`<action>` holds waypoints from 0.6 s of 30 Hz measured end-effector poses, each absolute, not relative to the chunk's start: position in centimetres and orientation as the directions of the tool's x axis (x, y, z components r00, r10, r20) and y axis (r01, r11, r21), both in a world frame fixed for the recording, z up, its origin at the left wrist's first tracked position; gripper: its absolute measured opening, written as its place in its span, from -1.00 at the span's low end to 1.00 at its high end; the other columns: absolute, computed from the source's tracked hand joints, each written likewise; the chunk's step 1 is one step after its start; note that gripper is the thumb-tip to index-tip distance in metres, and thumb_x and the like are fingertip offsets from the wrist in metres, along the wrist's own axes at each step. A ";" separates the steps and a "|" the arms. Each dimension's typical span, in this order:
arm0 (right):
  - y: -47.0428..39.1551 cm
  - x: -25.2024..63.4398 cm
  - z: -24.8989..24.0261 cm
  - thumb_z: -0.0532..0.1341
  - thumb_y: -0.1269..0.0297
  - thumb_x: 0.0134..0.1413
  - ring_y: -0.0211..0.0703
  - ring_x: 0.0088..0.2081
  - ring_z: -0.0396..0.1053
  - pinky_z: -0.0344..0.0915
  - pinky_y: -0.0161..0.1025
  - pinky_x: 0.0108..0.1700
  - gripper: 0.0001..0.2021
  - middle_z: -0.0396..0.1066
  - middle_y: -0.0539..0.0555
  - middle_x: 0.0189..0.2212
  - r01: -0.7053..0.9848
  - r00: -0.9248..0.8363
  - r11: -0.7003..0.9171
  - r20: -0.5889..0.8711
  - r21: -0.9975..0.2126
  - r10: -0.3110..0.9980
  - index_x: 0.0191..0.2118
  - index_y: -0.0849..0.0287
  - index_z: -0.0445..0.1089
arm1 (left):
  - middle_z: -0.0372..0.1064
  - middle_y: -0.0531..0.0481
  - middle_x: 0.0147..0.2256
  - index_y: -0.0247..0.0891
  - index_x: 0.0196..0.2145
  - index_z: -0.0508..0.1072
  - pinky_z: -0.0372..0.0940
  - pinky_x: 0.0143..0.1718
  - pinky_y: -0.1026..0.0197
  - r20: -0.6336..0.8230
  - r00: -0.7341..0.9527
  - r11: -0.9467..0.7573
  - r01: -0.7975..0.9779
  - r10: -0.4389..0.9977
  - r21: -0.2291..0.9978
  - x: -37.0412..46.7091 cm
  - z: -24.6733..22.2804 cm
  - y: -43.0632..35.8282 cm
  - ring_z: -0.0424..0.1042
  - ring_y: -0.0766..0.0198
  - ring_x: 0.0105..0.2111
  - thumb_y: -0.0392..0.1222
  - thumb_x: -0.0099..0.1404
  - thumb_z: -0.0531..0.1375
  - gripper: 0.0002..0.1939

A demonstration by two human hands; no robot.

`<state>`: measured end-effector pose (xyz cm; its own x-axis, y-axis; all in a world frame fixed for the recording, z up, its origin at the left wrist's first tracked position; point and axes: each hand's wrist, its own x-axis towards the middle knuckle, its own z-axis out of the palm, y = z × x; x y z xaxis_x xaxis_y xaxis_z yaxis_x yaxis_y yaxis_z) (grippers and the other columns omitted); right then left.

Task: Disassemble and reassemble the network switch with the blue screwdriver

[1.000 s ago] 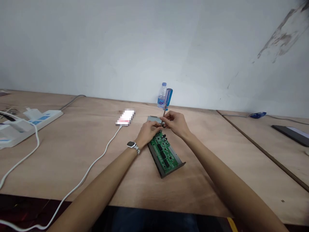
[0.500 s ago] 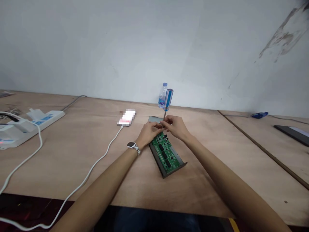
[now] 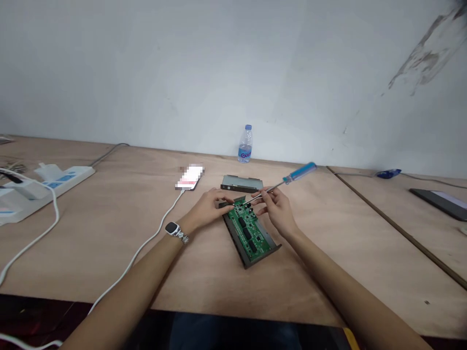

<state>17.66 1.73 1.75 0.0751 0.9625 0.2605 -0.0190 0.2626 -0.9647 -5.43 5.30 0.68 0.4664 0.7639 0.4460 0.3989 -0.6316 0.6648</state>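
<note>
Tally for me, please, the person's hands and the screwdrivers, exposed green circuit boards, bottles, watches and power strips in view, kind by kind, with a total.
Left hand and right hand: 2
Screwdriver: 1
Exposed green circuit board: 1
Bottle: 1
Watch: 1
Power strip: 1
Total: 7

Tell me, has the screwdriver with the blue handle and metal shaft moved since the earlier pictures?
Yes: the screwdriver has tilted right and down, its handle no longer overlapping the clear plastic blue-capped bottle.
</note>
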 end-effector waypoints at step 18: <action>1.0 17.3 -0.1 0.40 -0.04 -0.01 -0.02 -0.25 0.59 0.50 -0.24 -0.47 -0.58 0.58 0.14 -0.23 -0.257 0.090 0.179 0.161 -0.950 0.983 -0.21 0.09 0.26 | 0.53 -0.10 -0.23 -0.17 -0.25 0.62 0.29 -0.03 0.03 0.449 0.494 -0.659 0.432 0.744 0.616 -4.2 0.5 4.7 0.43 0.06 -0.12 -0.04 0.36 0.24 -0.79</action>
